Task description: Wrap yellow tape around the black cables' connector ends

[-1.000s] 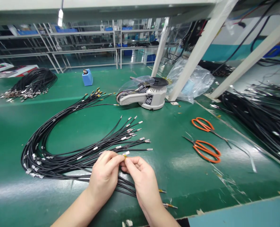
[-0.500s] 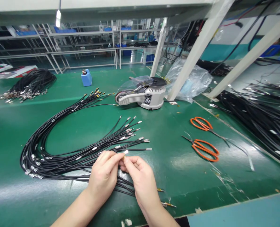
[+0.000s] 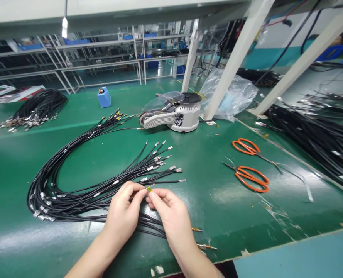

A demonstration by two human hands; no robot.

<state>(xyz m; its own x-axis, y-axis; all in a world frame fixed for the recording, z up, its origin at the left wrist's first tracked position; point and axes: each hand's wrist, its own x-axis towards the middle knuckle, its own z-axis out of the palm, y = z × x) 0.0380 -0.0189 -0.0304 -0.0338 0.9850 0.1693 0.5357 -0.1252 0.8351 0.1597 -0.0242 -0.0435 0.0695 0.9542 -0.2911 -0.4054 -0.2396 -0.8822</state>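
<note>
My left hand point(image 3: 121, 208) pinches the end of a black cable, whose tip pokes out past the fingertips. Against that tip, my right hand point(image 3: 171, 214) holds a small piece of yellow tape point(image 3: 149, 188) between thumb and forefinger. The fingertips of both hands almost meet, and they hide part of the cable end. Beneath and behind them, a bundle of black cables point(image 3: 45, 175) with silver and white-tagged ends curves in a U across the green table. A few ends wrapped in yellow tape point(image 3: 196, 229) stick out beyond my right wrist.
A grey tape dispenser point(image 3: 185, 117) stands behind the bundle. Two orange-handled scissors point(image 3: 251, 179) lie at right. At the back left are a blue holder point(image 3: 104, 98) and another cable pile point(image 3: 44, 106). White posts point(image 3: 237, 61), a plastic bag point(image 3: 243, 98) and more cables point(image 3: 313, 139) occupy the right side.
My left thumb and forefinger have shifted slightly left and apart from the right fingertips, so more of the yellow tape on the cable end shows. The view has moved a little.
</note>
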